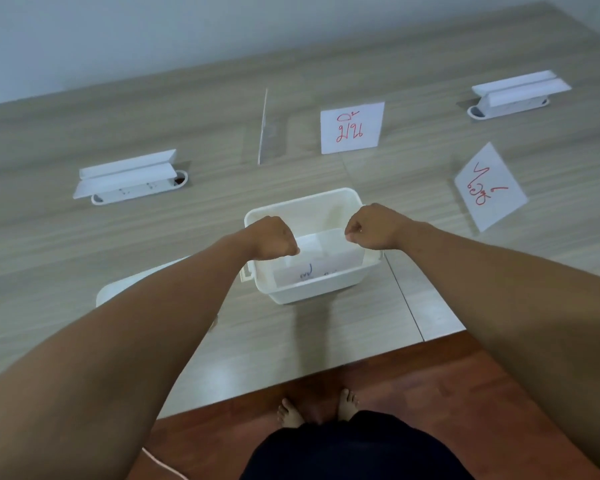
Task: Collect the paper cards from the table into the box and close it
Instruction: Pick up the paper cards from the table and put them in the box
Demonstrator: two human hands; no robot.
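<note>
An open white plastic box (312,289) stands near the table's front edge. A white paper card (326,263) with faint writing stands inside it, leaning toward me. My left hand (274,239) and my right hand (374,226) hover over the box with fingers pinched at the card's two top corners. Two more white cards with red writing remain on the table: one card (352,128) behind the box, another card (489,187) to the right. The box's white lid (118,289) lies left of the box, mostly hidden by my left forearm.
A thin sheet seen edge-on (263,126) stands behind the box to the left. Two white flip-up cable outlets sit in the tabletop, one outlet (129,178) on the left and another outlet (516,93) at the far right. The wooden floor and my feet show below the table edge.
</note>
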